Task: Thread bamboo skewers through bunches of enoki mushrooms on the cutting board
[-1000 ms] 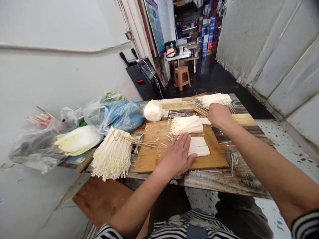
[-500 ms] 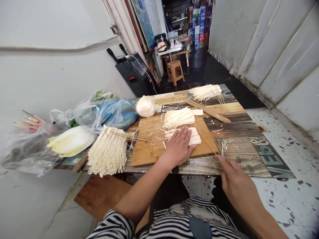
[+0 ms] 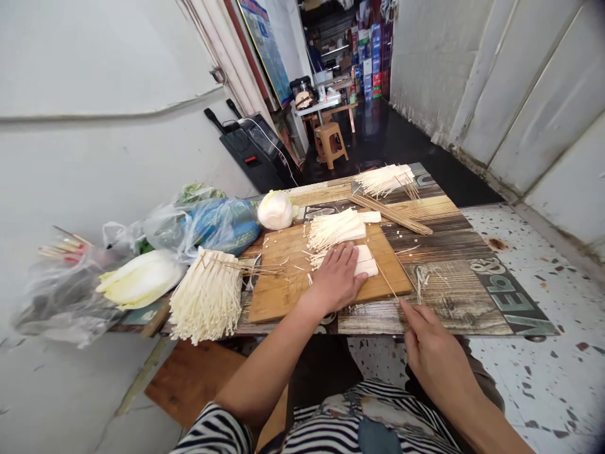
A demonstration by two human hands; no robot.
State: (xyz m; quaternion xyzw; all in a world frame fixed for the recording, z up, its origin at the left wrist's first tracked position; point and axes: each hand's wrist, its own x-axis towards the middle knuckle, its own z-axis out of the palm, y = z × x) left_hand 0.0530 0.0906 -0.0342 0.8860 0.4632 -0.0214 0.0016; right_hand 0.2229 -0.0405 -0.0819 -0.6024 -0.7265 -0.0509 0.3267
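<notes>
My left hand (image 3: 336, 277) lies flat, fingers spread, on a bunch of enoki mushrooms (image 3: 365, 261) on the wooden cutting board (image 3: 278, 287). Pinched in my right hand (image 3: 432, 343) is a thin wooden skewer (image 3: 386, 277), its far end at the cut side of that bunch. Just beyond my left hand, a second enoki bunch (image 3: 338, 228) rests on the board. A skewered enoki bunch (image 3: 207, 296) sits left of the board, and another (image 3: 385, 180) lies at the table's far end. Loose skewers (image 3: 394, 214) lie beyond the board.
Left on the table (image 3: 472, 302) are a cabbage half (image 3: 142, 279), a round cabbage piece (image 3: 276, 210), a blue item in a plastic bag (image 3: 222, 224) and bagged skewers (image 3: 70, 246). Enoki scraps (image 3: 422, 280) lie right of the board. A stool (image 3: 331, 145) stands farther back.
My right hand has moved left with the skewer, bringing it closer to the bunch. My left hand stays pressed on the mushrooms. The camera view has shifted slightly.
</notes>
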